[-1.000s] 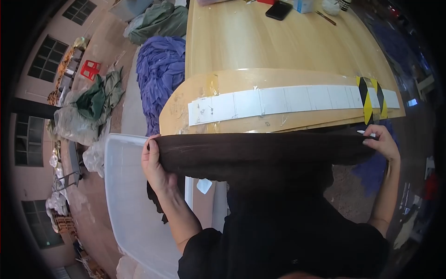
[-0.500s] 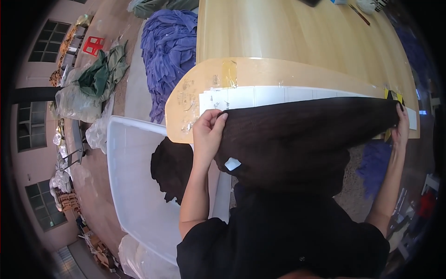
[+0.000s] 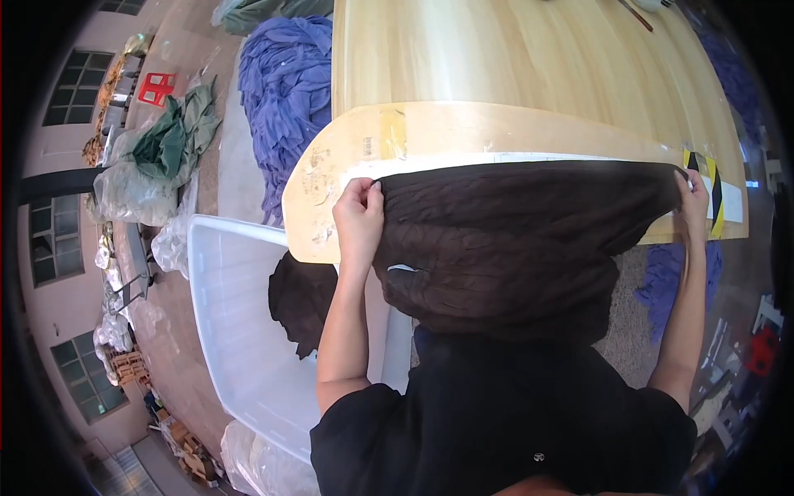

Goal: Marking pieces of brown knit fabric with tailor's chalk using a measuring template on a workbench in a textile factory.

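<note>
A piece of dark brown fabric (image 3: 504,240) is stretched between my two hands, over the near edge of a wooden board. My left hand (image 3: 360,217) pinches its upper left corner between thumb and fingers. At the other end, my right hand (image 3: 693,198) grips the upper right corner. The lower part of the fabric hangs toward my body in loose folds, and a small pale patch (image 3: 403,268) shows on its left side. Behind the top edge, a strip of white sheet (image 3: 463,159) lies on the board (image 3: 318,182), mostly covered by the fabric.
To the left stands a white plastic bin (image 3: 217,306) with more dark fabric (image 3: 299,298) inside. A heap of purple fabric (image 3: 285,91) lies beside the wooden table (image 3: 513,54). Black-and-yellow tape (image 3: 716,202) marks the board's right end. A red stool (image 3: 157,88) stands farther off.
Both hands have shifted slightly left with the fabric, and its top edge is now straighter and a little higher. The pale patch has narrowed as the fabric folded.
</note>
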Action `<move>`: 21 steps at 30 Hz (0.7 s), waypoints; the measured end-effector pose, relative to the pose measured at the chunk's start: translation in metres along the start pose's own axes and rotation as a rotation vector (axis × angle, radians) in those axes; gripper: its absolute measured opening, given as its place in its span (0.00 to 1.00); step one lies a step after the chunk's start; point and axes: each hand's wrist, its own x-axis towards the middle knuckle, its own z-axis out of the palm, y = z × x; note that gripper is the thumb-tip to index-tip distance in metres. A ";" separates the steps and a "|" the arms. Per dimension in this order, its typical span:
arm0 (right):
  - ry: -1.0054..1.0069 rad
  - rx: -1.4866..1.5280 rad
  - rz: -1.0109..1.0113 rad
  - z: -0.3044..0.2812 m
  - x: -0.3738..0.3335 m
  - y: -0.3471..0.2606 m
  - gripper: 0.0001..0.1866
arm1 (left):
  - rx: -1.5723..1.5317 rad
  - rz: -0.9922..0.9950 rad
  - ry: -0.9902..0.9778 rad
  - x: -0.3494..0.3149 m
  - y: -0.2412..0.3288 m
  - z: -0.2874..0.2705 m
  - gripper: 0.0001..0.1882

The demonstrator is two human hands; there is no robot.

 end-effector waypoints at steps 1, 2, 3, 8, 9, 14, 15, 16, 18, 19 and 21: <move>-0.008 0.034 -0.022 0.001 -0.001 -0.004 0.05 | -0.003 0.005 -0.003 0.000 0.000 0.001 0.07; -0.013 0.068 -0.046 -0.001 -0.001 -0.006 0.05 | 0.028 0.034 0.009 0.001 0.000 0.003 0.07; -0.051 0.003 -0.010 -0.014 -0.001 -0.009 0.06 | 0.055 0.068 0.009 0.002 0.000 0.006 0.07; -0.120 0.201 0.225 -0.010 -0.022 -0.029 0.14 | 0.421 0.168 -0.019 -0.006 0.018 0.003 0.07; -0.093 0.287 0.326 -0.007 -0.027 -0.033 0.14 | 0.525 0.134 0.061 -0.005 0.008 0.001 0.07; -0.123 -0.138 -0.016 -0.006 -0.038 -0.032 0.10 | 0.159 0.594 0.057 -0.038 0.132 0.053 0.09; -0.100 -0.220 -0.144 -0.007 -0.039 -0.030 0.11 | 0.112 0.504 -0.172 -0.053 0.162 0.078 0.10; -0.090 -0.260 -0.093 -0.014 -0.042 -0.029 0.14 | 0.130 0.732 -0.339 -0.061 0.180 0.111 0.12; -0.054 -0.298 -0.114 -0.013 -0.045 -0.029 0.14 | 0.073 0.987 -0.544 -0.077 0.199 0.179 0.15; -0.019 -0.346 -0.133 -0.012 -0.044 -0.029 0.15 | 0.043 1.075 -0.587 -0.086 0.203 0.213 0.18; -0.012 -0.307 -0.153 -0.005 -0.042 -0.026 0.15 | 0.135 1.160 -0.670 -0.100 0.207 0.265 0.23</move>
